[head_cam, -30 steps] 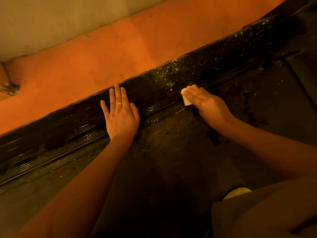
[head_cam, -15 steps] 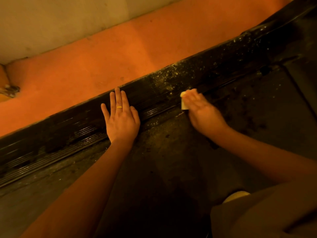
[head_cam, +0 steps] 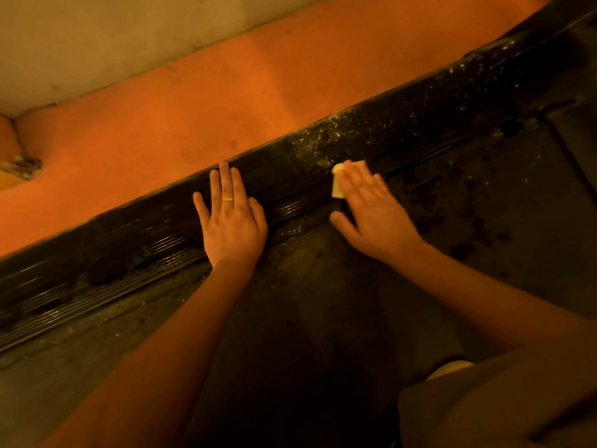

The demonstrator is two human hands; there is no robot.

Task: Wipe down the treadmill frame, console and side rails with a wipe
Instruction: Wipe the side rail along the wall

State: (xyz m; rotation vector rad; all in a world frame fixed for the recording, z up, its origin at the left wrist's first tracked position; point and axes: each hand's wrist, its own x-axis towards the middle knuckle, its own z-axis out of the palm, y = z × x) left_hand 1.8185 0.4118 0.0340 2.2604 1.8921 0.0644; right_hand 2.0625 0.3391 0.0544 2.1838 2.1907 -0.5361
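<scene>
A black ribbed side rail (head_cam: 135, 240) of the treadmill runs diagonally from lower left to upper right, speckled with pale dust near its middle. My left hand (head_cam: 231, 218) lies flat on the rail with straight fingers and a yellow ring on one finger. My right hand (head_cam: 368, 205) presses a small pale folded wipe (head_cam: 337, 182) against the rail with flat fingers; most of the wipe is hidden under them. The dark belt deck (head_cam: 323, 302) lies below both hands.
An orange floor (head_cam: 226, 101) borders the rail on its far side, with a pale wall (head_cam: 97, 43) behind. A small metal fitting (head_cam: 24, 164) sits at the far left. My clothed knee (head_cam: 500, 402) fills the lower right corner.
My right hand has slid the wipe a little leftward along the rail and its fingers have flattened out. My left hand has stayed flat on the rail.
</scene>
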